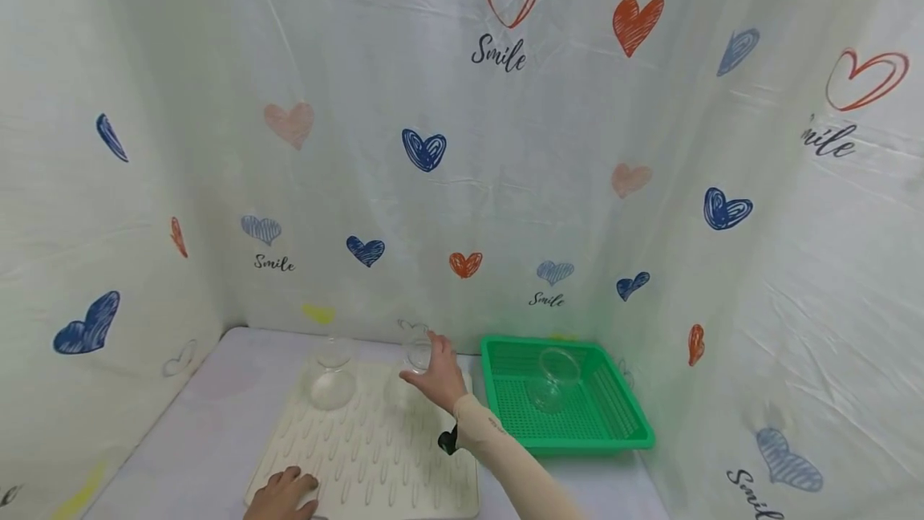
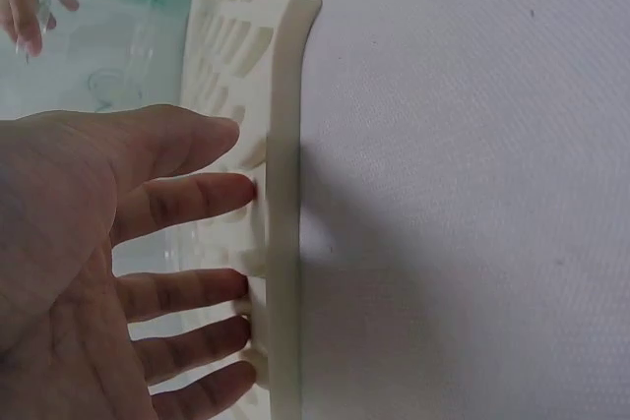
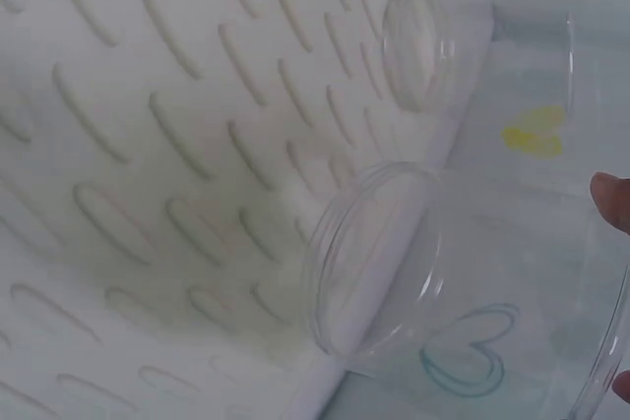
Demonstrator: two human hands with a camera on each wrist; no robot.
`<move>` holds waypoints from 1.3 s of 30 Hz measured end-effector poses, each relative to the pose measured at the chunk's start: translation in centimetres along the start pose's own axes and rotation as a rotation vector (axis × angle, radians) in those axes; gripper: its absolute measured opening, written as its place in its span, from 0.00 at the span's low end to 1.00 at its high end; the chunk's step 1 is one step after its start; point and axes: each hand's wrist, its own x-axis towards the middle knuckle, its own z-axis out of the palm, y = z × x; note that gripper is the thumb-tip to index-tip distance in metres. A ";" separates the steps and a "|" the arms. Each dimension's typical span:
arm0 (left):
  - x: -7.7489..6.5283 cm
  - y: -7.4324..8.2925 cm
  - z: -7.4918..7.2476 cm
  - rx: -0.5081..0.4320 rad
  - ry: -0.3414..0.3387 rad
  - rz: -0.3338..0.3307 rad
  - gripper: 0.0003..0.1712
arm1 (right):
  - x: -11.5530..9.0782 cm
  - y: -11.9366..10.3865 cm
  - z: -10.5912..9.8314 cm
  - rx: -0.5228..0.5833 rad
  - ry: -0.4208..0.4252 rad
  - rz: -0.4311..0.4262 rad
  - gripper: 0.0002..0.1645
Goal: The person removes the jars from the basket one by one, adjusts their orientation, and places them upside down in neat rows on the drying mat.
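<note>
Near the back edge of a cream ridged drying mat (image 1: 361,440), my right hand (image 1: 438,375) grips a clear, see-through cup (image 1: 417,353). In the right wrist view the thumb (image 3: 612,202) and a fingertip meet the held cup (image 3: 320,277) around its far end, while its other round end faces the mat. A second clear cup (image 1: 332,387) stands on the mat to the left. My left hand (image 1: 284,496) is at the mat's front left corner. Its fingers (image 2: 202,204) are spread and nearly straight, tips at the raised mat edge (image 2: 285,204).
A green slotted plastic basket (image 1: 642,424) sits right of the mat, with clear cupware (image 1: 556,383) inside. A white cloth (image 1: 180,424) covers the table. Behind and at both sides hangs a white curtain (image 1: 505,119) printed with hearts.
</note>
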 end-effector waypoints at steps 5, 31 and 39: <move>0.1 0.2 -0.3 0.000 -0.024 -0.029 0.15 | 0.2 -1.3 2.0 -0.005 -0.059 -0.015 0.57; 0.4 0.7 -0.7 0.025 -0.009 -0.041 0.13 | -0.4 -0.7 3.9 -0.056 -0.151 -0.067 0.61; 1.4 0.5 -0.8 0.042 -0.073 -0.093 0.11 | -1.1 0.2 1.5 0.075 -0.043 -0.051 0.58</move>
